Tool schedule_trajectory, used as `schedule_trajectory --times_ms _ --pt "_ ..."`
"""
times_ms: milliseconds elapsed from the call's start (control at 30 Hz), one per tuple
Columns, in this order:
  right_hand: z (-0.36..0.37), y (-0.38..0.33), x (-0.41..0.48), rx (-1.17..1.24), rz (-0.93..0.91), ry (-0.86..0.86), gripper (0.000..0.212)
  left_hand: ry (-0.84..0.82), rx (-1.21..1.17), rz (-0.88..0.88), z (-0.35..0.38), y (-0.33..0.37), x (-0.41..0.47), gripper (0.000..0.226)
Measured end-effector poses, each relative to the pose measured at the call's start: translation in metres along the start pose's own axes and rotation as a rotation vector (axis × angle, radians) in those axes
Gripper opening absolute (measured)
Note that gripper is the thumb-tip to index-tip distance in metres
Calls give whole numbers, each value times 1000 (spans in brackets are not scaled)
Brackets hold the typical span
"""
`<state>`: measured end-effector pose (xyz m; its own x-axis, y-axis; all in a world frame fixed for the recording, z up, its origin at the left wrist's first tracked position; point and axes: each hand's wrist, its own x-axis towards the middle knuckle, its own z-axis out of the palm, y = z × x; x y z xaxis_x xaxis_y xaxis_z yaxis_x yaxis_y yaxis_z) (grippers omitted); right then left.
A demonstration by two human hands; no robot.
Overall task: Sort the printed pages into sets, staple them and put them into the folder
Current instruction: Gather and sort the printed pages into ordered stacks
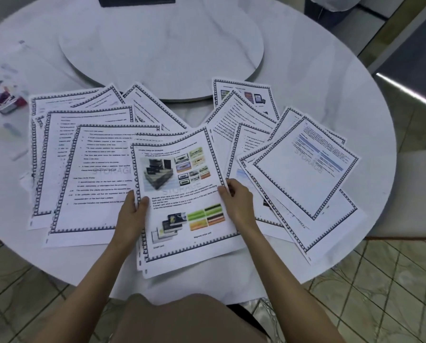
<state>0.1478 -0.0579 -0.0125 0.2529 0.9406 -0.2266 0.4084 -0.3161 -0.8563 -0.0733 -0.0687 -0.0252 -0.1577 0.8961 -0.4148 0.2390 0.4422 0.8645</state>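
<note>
Round marble table (306, 70), bordered paper sheets (306, 179)

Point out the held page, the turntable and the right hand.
held page (182, 184), head view, on its printed middle.
turntable (161, 50), head view, on its bare top.
right hand (239, 201), head view, on the back of the hand.

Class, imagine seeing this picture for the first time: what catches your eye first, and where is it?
The colour-printed page at the near edge of the white table, gripped by the left hand and right hand. Bordered pages fan out to either side of it, and a round turntable sits behind them.
</note>
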Motion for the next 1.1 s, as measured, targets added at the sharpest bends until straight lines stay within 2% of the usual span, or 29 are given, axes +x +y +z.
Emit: schedule_trajectory --times_ms 300,500,633,800,867,967,1100 --pt "-65 21 10 -11 43 209 15 73 -21 63 0 1 -1 53" --pt "-129 53 18 -83 118 419 19 130 -7 118 -3 6 -2 45" --pt "-160 72 22 -214 212 529 27 190 -32 197 1 16 -6 39" --pt "-168 81 25 -360 439 519 58 251 -25 275 3 28 -1 14" --pt "-168 83 29 -401 481 488 67 271 -38 284 6 33 0 17" --pt "-168 86 37 -445 479 449 70 311 -26 303 9 43 2 29" --pt "-175 91 45 -455 461 437 69 355 -38 318 10 54 6 18"
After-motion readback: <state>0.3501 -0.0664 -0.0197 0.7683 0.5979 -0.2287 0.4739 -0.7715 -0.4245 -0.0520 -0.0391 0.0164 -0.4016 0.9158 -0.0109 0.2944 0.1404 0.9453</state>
